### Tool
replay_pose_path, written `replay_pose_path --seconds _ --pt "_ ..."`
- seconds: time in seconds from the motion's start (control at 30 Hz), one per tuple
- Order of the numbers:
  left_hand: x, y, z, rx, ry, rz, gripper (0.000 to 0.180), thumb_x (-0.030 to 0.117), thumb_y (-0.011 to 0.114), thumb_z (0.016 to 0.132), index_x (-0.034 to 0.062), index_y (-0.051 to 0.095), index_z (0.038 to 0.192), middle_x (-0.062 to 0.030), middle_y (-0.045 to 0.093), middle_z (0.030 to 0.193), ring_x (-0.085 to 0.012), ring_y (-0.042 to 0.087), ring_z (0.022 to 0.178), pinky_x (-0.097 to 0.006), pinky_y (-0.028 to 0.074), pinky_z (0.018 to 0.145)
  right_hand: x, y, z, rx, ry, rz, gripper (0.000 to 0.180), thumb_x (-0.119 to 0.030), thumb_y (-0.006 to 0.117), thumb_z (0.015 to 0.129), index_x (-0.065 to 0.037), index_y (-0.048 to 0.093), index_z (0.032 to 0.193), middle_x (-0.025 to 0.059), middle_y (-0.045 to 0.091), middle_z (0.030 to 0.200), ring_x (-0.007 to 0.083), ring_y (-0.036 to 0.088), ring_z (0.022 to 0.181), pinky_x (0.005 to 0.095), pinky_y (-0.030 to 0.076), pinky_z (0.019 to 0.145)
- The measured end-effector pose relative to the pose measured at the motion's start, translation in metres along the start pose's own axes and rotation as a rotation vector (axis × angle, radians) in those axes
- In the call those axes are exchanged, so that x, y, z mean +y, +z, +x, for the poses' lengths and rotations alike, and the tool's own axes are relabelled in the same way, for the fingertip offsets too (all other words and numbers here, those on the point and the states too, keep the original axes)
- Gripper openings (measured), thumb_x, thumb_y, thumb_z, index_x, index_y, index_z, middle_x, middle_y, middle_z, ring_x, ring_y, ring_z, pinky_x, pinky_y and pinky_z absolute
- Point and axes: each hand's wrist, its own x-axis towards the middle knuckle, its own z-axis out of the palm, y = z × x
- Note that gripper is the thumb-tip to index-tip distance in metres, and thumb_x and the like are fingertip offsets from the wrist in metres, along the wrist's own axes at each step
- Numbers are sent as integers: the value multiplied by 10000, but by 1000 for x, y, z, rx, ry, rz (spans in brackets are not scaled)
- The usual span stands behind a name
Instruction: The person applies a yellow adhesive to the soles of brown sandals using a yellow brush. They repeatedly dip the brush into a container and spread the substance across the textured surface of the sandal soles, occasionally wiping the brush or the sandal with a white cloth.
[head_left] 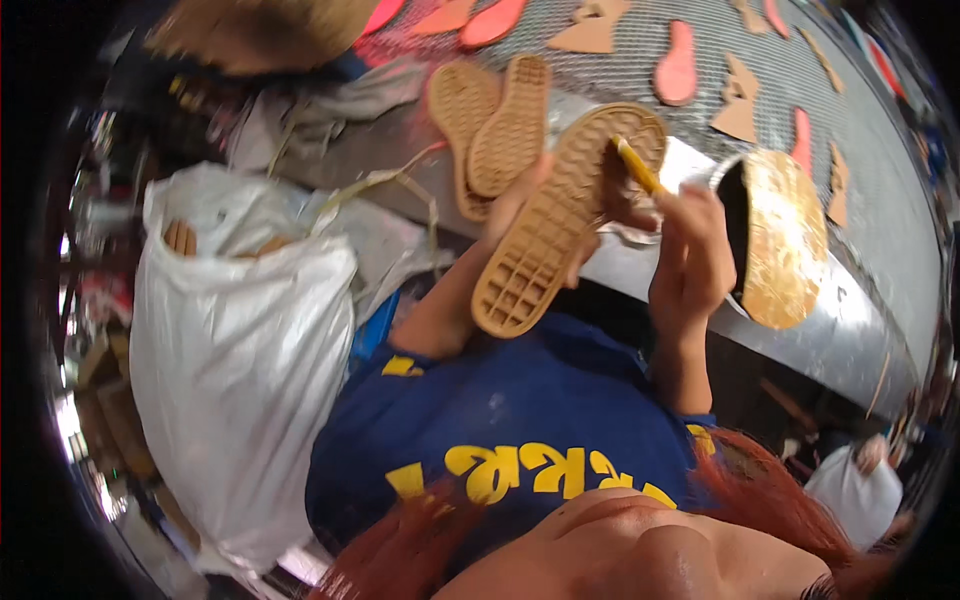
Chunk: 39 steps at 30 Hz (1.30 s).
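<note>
A tan shoe sole point(545, 235) with a ridged, gridded tread is held tilted in front of me, tread showing. My left hand point(517, 205) grips it from behind; its palm is hidden, and some fingertips show at the sole's right edge. My right hand point(695, 245) is closed around a slim yellow stick-like tool point(640, 168). This tool's pale end overlaps the upper part of the sole; whether it touches cannot be told. Just left of the held sole, two more tan soles point(508, 130) lie overlapping on the bench.
A tan-smeared round container point(785, 240) stands right of my right hand. Pink insole-shaped pieces point(676, 65) and tan cut pieces point(738, 100) lie on the mesh surface point(640, 100). A large white sack point(240, 370) with soles inside stands at left, beside grey cloth point(340, 105).
</note>
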Motion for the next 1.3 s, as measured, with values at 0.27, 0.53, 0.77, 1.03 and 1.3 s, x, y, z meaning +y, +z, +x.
replay_pose_path --seconds 0.27,0.53,0.77,1.03,1.3 --pt "-4 -4 1 113 99 -7 614 519 324 939 40 398 1316 -220 575 1106 -173 614 591 -264 540 468 -10 8 -10 -168 123 357 301 178 521 709 -12 611 924 125 611 836 245 570 713 308 460 642" --pt "1 -12 15 -71 92 -4 707 554 279 934 15 261 1393 -447 361 1235 -200 615 568 -288 549 449 -39 -7 -19 -377 -2 656 330 151 531 624 9 617 910 117 616 813 276 570 696 366 486 694" --pt "-18 -19 11 46 -27 -18 667 540 309 930 9 358 1330 -240 616 974 -361 640 613 -373 562 472 9 -18 -27 243 438 368 176 99 517 850 29 586 995 107 613 933 183 589 876 268 411 891" --pt "50 41 142 244 551 492 525 405 306 989 13 346 1335 -154 543 1163 -258 554 1079 -426 490 879 31 -63 -38 776 345 488 152 -75 496 936 16 540 1050 87 557 1001 141 529 959 272 411 888" --pt "68 9 140 365 781 1108 713 421 483 922 1 166 1403 -251 349 1332 -364 346 1268 -471 321 1029 30 -76 -53 730 327 402 147 -72 501 933 19 546 1039 86 560 1008 138 532 964 273 406 904"
